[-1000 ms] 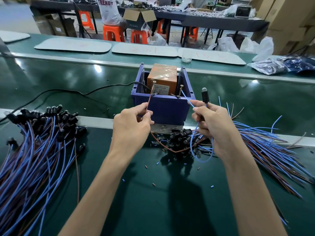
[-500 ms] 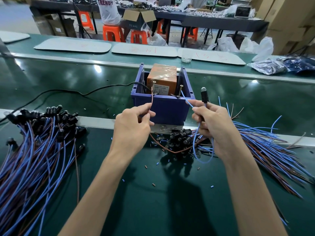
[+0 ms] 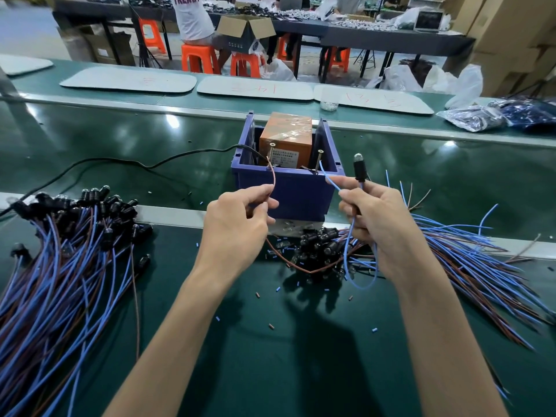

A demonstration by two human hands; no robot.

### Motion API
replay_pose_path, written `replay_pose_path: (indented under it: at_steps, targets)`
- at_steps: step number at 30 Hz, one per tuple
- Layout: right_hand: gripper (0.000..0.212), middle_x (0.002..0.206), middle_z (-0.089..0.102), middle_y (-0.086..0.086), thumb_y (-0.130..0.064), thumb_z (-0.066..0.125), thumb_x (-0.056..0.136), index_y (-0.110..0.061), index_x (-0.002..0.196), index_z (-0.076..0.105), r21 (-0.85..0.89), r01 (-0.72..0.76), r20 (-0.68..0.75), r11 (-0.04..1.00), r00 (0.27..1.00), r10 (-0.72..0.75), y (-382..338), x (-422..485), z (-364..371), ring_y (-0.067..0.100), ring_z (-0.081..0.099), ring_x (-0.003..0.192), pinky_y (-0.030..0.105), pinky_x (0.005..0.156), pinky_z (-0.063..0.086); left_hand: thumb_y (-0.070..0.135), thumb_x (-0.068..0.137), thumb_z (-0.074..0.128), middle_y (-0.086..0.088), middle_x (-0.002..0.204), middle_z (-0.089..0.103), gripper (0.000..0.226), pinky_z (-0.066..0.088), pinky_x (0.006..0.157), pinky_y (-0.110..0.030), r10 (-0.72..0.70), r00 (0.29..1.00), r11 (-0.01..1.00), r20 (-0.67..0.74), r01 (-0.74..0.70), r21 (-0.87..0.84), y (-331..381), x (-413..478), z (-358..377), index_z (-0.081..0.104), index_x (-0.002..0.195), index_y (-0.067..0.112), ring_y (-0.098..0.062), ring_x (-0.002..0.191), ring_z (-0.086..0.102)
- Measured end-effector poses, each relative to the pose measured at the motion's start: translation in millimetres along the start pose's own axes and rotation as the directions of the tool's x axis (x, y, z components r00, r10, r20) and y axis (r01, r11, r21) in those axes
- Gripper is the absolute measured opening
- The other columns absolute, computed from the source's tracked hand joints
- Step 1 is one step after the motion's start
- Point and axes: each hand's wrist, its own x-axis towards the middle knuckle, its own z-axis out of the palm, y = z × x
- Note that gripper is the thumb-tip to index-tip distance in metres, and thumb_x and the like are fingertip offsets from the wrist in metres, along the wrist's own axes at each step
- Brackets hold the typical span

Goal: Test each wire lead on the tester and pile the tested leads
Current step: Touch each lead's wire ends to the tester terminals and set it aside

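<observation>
Green workbench mat (image 3: 270, 356) with a blue bin (image 3: 288, 191) holding an orange tester (image 3: 285, 139) and 2 upright screws. Both hands hold 1 wire lead (image 3: 359, 170), its black cap sticking up above the right hand (image 3: 379, 224). That hand pinches the blue wire (image 3: 329, 179) between thumb and forefinger, with the tip just beside the right screw (image 3: 318, 159); its other fingers are curled. The left hand (image 3: 234, 233) pinches the brown wire (image 3: 273, 179), whose tip is at the left screw (image 3: 271, 152). Heaps of leads lie at the left (image 3: 60, 266) and right (image 3: 466, 260).
</observation>
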Motion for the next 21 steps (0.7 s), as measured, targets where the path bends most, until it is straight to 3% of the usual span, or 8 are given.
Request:
replay_pose_path:
  at_steps: [6, 21]
  targets:
    - [0.027, 0.053, 0.039, -0.005, -0.002, 0.046, 0.095, -0.019, 0.09, 0.067, 0.002, 0.008, 0.009, 1.0, 1.0, -0.008, -1.6, -2.2, 0.5, 0.002, 0.026, 0.034, 0.012, 0.032, 0.019, 0.004, 0.093, 0.055, 0.023, 0.081, 0.065, 0.032, 0.05, 0.061, -0.007, 0.054, 0.999, 0.998, 0.003, -0.054, 0.023, -0.3, 0.1, -0.2, 0.067, 0.118, 0.019, 0.005, 0.062, 0.064]
    - [0.024, 0.052, 0.042, -0.005, -0.006, 0.045, 0.097, -0.016, 0.093, 0.067, -0.001, 0.001, 0.018, 1.0, 1.0, -0.001, -1.8, -2.9, 0.8, 0.002, 0.027, 0.035, 0.012, 0.033, 0.021, 0.006, 0.093, 0.056, 0.022, 0.082, 0.066, 0.031, 0.046, 0.06, -0.003, 0.057, 0.998, 0.998, 0.011, -0.057, 0.02, -1.9, 1.3, -0.1, 0.067, 0.118, 0.019, 0.006, 0.061, 0.063]
